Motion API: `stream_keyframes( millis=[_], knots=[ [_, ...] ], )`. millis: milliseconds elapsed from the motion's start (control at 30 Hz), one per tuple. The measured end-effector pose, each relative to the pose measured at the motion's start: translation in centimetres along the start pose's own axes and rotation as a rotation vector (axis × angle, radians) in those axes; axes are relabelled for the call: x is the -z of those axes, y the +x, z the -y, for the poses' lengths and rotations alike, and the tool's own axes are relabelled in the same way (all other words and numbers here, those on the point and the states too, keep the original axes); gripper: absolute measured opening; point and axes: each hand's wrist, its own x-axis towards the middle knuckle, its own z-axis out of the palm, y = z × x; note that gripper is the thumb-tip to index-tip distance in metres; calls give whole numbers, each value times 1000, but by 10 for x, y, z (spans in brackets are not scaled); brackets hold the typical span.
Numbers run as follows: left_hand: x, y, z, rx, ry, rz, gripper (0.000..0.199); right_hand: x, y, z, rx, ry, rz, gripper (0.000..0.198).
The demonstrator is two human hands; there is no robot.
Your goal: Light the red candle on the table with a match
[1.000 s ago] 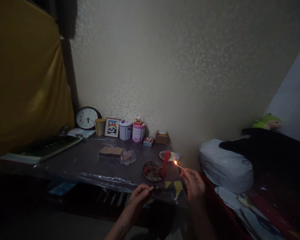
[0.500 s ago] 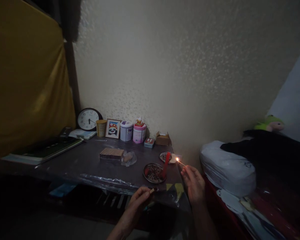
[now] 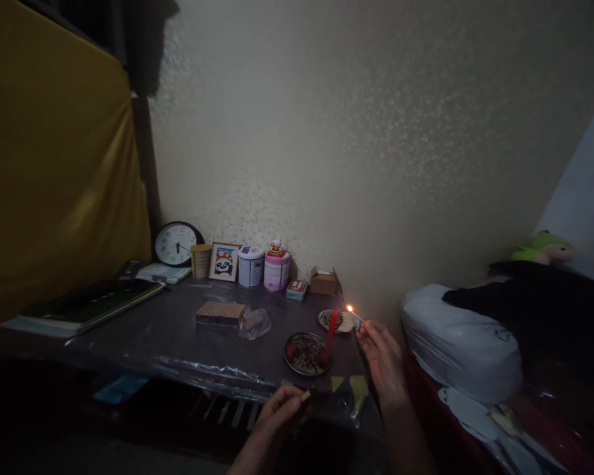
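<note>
A yellow cloth [image 3: 54,165] hangs at far left. Under it, books [image 3: 79,307] lie on the bench [image 3: 143,343], which is covered in clear plastic. Along the wall stand a clock [image 3: 176,244], a cup [image 3: 200,260], a panda picture [image 3: 224,262], a white tin [image 3: 251,266], a pink tin [image 3: 276,270], a small red box [image 3: 296,289] and a brown carton [image 3: 323,282]. Mid-bench lies a wafer block [image 3: 220,313] with a crumpled bag [image 3: 254,322] touching its right end. Near the front edge sits a dish [image 3: 304,353], a red candle [image 3: 330,333] leaning up from it; a second plate [image 3: 337,320] lies just behind.

The left hand [image 3: 277,412] is low at the bench's front edge, fingers pinched on a matchbox [image 3: 305,395]. The right hand [image 3: 383,356] is raised at the bench's right corner, thumb and fingers closed on a burning match [image 3: 355,314], its flame just right of the candle's top, over the rear plate. Right of the hands a white bag [image 3: 460,343] rests on a bed, dark cloth [image 3: 534,297] behind it, a green plush toy [image 3: 542,245] on top.
</note>
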Motion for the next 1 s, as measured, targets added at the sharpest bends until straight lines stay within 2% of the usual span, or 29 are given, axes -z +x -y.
stream_keyframes(
  millis=[233, 567, 833, 1000],
  knots=[
    [-11, -1, -2, 22, -6, 10, 23, -5, 11, 0, 12, -49, 36, 22],
    [-4, 5, 12, 87, 64, -21, 29, -6, 17, -13, 44, -139, 36, 23],
    [-2, 3, 9, 120, 33, 6, 30, -6, 23, -20, 78, -199, 26, 22],
    [-4, 2, 8, 135, 15, -29, 29, -6, 25, -24, 100, -228, 27, 23]
  ],
)
